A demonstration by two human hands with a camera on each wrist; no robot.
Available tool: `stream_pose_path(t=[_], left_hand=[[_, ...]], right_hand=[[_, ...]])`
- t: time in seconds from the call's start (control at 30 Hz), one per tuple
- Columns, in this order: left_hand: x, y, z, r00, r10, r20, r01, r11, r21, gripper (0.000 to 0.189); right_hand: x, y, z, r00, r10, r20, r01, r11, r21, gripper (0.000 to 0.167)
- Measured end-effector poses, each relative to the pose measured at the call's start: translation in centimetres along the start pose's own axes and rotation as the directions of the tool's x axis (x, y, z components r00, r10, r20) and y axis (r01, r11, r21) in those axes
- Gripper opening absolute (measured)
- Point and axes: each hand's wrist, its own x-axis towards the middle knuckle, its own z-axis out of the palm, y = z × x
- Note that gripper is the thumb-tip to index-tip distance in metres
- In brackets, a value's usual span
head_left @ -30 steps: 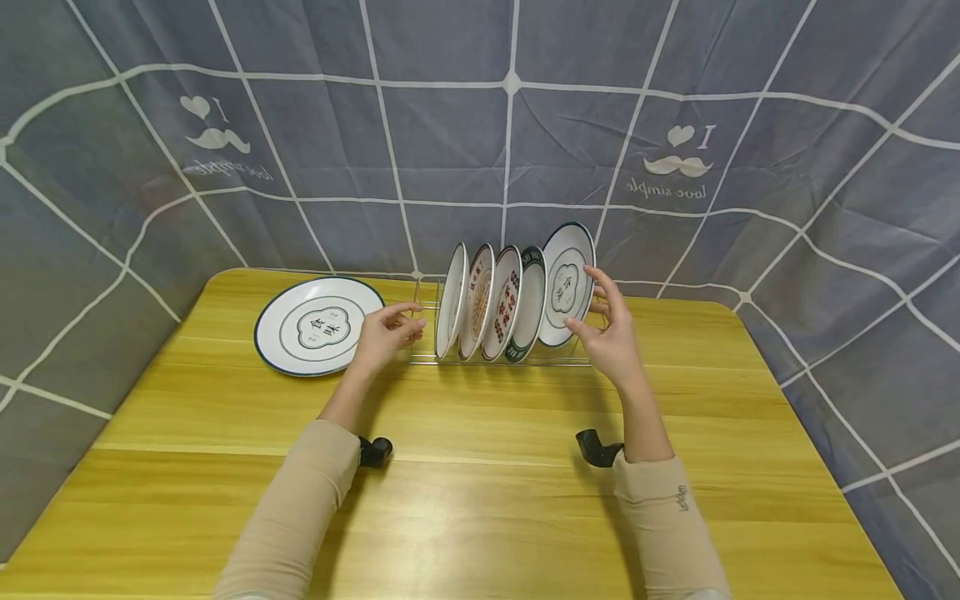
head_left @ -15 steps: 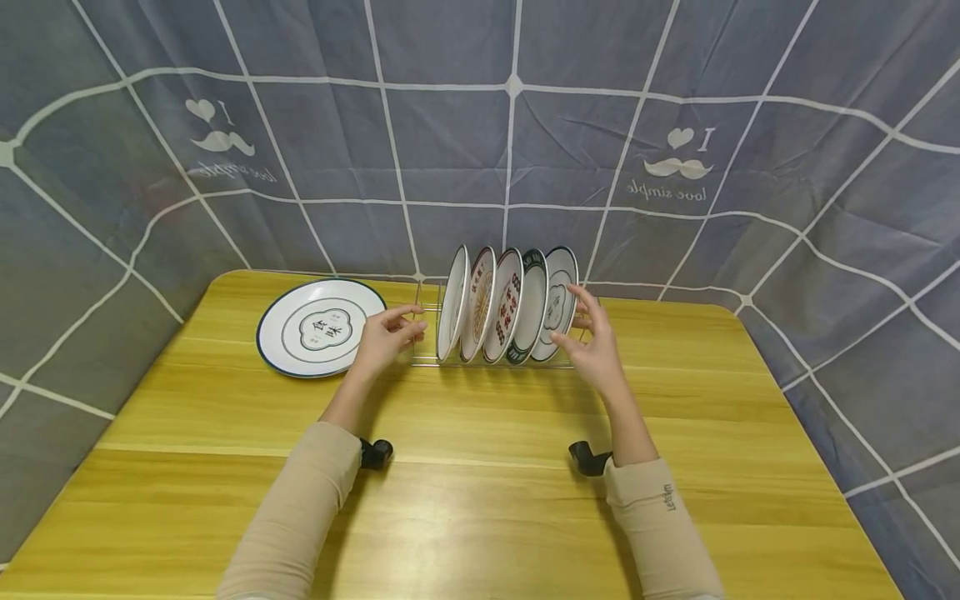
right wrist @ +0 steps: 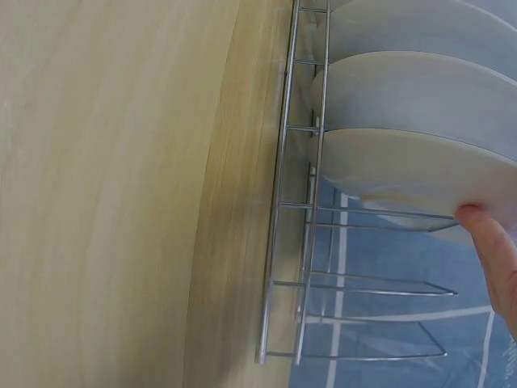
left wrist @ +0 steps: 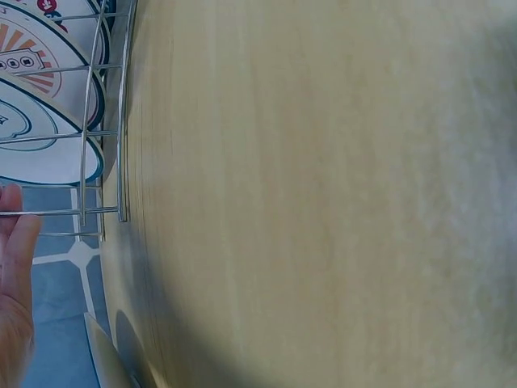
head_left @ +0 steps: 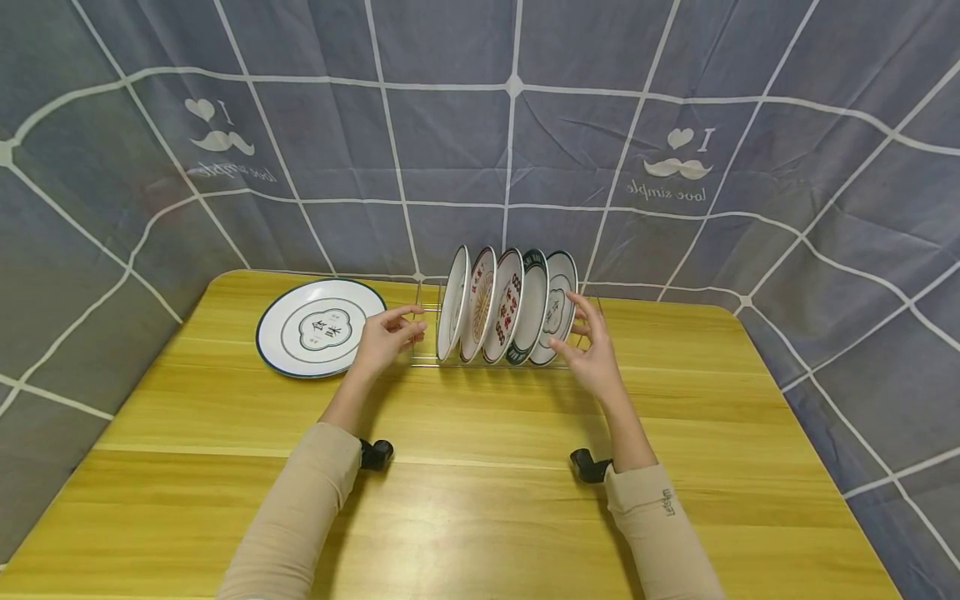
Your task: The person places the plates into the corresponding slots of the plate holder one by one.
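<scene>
A wire dish rack [head_left: 425, 361] holds several plates standing on edge in a row. My right hand [head_left: 597, 354] grips the rightmost plate [head_left: 561, 275], white with a dark rim and a Chinese-character motif, thumb on its face side. In the right wrist view the thumb [right wrist: 489, 242] touches this plate's pale surface, and its lower edge sits between the rack's wires. At the rack's left end my left hand [head_left: 381, 340] pinches the end wire; the left wrist view shows the fingers [left wrist: 18, 250] at that wire. The rest of that hand is cut off there.
A larger white plate [head_left: 318, 308] with a blue rim lies flat left of the rack, partly behind the left hand. A grey curtain [head_left: 450, 142] with white lines hangs right behind the wooden table [head_left: 480, 500].
The right hand has brought its plate left and down into the rack beside the green-rimmed plate, then lowered it slightly. The left hand has stayed on the rack.
</scene>
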Motion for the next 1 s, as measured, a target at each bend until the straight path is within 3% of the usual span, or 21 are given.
stream_pose_path(t=[0.1, 0.33, 0.47, 0.53, 0.63, 0.7, 0.77, 0.87, 1.0], left_hand=[[0.0, 0.1, 0.0, 1.0, -0.014, -0.001, 0.014, 1.0, -0.01, 0.033], [0.3, -1.4, -0.1, 1.0, 0.021, 0.004, -0.021, 1.0, 0.001, 0.035], [0.0, -1.4, -0.3, 0.998, 0.063, 0.013, -0.063, 0.998, -0.007, 0.037], [-0.3, -1.4, -0.5, 0.995, 0.101, 0.002, -0.101, 0.995, 0.02, 0.038], [-0.9, -1.4, -1.2, 0.985, 0.169, -0.041, -0.167, 0.985, 0.051, 0.036], [-1.3, -1.3, -1.8, 0.976, 0.2, -0.091, -0.194, 0.978, 0.071, 0.035], [-1.7, -1.0, -2.5, 0.965, 0.213, -0.152, -0.208, 0.977, 0.049, 0.031], [-2.4, -0.2, -3.8, 0.942, 0.222, -0.253, -0.22, 0.975, 0.035, 0.024], [-3.4, 0.8, -5.7, 0.894, 0.238, -0.379, -0.252, 0.968, 0.013, 0.021]], right_hand=[[0.0, 0.1, 0.0, 1.0, -0.004, 0.008, 0.004, 1.0, 0.001, 0.072], [-0.5, -1.3, 0.0, 0.999, 0.016, 0.028, -0.017, 0.999, 0.03, 0.073], [-1.2, -3.4, 0.2, 0.994, -0.06, -0.093, 0.064, 0.997, 0.045, 0.066], [-1.4, -4.2, 0.5, 0.969, -0.153, -0.196, 0.162, 0.986, 0.032, 0.059], [-1.4, -4.5, 1.2, 0.901, -0.309, -0.305, 0.318, 0.948, -0.019, 0.052], [-1.4, -4.8, 1.9, 0.864, -0.395, -0.313, 0.41, 0.912, -0.019, 0.048], [-1.4, -5.2, 2.7, 0.846, -0.457, -0.276, 0.476, 0.879, 0.006, 0.047], [-1.6, -6.1, 4.1, 0.861, -0.478, -0.175, 0.499, 0.86, 0.106, 0.05], [-1.8, -7.1, 6.3, 0.911, -0.412, -0.017, 0.407, 0.89, 0.206, 0.057]])
